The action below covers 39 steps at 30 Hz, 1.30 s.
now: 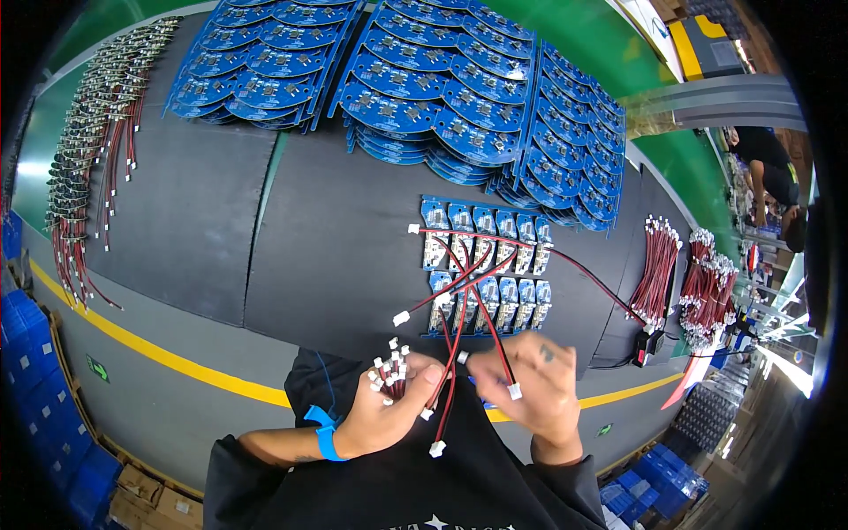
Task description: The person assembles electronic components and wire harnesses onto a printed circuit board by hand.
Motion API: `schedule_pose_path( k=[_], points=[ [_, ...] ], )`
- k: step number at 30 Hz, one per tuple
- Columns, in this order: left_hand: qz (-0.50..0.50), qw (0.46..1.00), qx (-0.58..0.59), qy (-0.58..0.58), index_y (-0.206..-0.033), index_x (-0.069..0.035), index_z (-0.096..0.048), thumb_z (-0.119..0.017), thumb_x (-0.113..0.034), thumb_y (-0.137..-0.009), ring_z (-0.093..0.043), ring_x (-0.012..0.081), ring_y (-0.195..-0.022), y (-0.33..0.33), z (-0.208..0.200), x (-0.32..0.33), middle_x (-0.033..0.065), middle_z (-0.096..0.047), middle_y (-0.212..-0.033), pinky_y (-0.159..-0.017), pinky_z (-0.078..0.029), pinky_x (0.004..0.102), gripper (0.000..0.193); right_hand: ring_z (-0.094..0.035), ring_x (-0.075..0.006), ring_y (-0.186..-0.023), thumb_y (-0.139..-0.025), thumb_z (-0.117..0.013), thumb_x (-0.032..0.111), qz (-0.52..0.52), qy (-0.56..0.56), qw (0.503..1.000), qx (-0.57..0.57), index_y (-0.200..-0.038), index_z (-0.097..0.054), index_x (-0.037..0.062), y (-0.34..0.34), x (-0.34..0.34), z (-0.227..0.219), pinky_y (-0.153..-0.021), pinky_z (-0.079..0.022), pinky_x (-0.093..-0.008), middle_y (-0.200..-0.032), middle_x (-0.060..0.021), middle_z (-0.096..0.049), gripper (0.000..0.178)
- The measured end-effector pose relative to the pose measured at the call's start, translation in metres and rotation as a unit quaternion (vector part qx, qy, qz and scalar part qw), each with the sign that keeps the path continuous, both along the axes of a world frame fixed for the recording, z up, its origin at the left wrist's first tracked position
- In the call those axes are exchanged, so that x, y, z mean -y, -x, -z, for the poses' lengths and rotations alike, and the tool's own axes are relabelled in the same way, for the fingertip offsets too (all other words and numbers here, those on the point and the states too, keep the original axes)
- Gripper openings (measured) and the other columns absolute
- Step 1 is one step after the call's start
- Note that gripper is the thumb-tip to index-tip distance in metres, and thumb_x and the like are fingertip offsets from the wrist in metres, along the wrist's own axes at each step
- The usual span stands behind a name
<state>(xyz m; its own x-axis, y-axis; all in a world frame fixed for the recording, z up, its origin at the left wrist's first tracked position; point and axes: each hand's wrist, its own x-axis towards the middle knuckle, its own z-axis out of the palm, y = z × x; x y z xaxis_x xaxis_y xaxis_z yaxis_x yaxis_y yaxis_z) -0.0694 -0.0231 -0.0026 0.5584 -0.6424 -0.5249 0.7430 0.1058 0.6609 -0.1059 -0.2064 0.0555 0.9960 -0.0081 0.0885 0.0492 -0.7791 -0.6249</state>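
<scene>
My left hand is closed around a bunch of short red-and-black wires with white plugs, their plug ends sticking up past my fingers. My right hand pinches one wire near its white plug. Several loose wires trail from my hands across a small panel of blue circuit boards lying on the black mat just ahead of my hands. A blue strap circles my left wrist.
Overlapping stacks of blue round circuit panels cover the mat's far side. Finished boards with wires lie in a row at the far left. Bundles of red wires sit at the right. Blue crates stand on the floor; another person works at right.
</scene>
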Motion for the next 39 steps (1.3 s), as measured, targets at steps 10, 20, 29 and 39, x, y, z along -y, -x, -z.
schedule_pose_path(
  k=[10,20,29,39],
  points=[
    [0.054,0.998,0.037,0.013,-0.098,0.003,-0.061,-0.053,-0.008,-0.093,-0.051,0.0052,-0.067,0.002,0.005,-0.004,0.0024,-0.061,-0.079,-0.059,-0.042,0.0214,0.014,-0.057,-0.0201,-0.066,-0.071,-0.068,0.007,0.004,0.150,0.987,-0.053,-0.079,-0.060,0.0058,-0.029,0.005,0.010,-0.046,-0.044,-0.0325,-0.074,-0.0037,-0.051,0.012],
    [0.064,0.996,0.058,0.014,-0.098,0.003,-0.061,-0.053,-0.006,-0.092,-0.051,0.0037,-0.066,0.001,0.007,-0.004,0.0013,-0.061,-0.077,-0.059,-0.041,0.0201,0.013,-0.054,-0.0231,-0.069,-0.070,-0.063,0.003,-0.082,0.250,0.957,-0.125,-0.083,-0.060,0.0008,-0.045,-0.001,-0.007,-0.047,-0.042,-0.0320,-0.075,-0.0078,-0.049,0.014],
    [0.072,0.996,0.047,-0.005,-0.096,0.003,-0.062,-0.055,-0.009,-0.092,-0.044,0.0009,-0.059,0.005,0.013,-0.003,-0.0035,-0.053,-0.066,-0.052,-0.034,0.0196,0.014,-0.055,-0.0213,-0.076,-0.066,-0.058,0.006,-0.130,0.278,0.942,-0.135,-0.072,-0.051,0.0034,-0.051,0.001,-0.011,-0.051,-0.048,-0.0295,-0.077,-0.0094,-0.051,0.009],
    [0.084,0.995,0.042,0.025,-0.094,0.004,-0.060,-0.053,-0.007,-0.093,-0.046,0.0048,-0.058,0.003,0.008,0.004,0.0007,-0.053,-0.065,-0.055,-0.038,0.0214,0.014,-0.052,-0.0318,-0.079,-0.065,-0.055,0.002,-0.156,0.232,0.947,-0.156,-0.074,-0.049,-0.0046,-0.052,-0.006,-0.008,-0.054,-0.044,-0.0353,-0.076,-0.0177,-0.049,0.013]
  ],
)
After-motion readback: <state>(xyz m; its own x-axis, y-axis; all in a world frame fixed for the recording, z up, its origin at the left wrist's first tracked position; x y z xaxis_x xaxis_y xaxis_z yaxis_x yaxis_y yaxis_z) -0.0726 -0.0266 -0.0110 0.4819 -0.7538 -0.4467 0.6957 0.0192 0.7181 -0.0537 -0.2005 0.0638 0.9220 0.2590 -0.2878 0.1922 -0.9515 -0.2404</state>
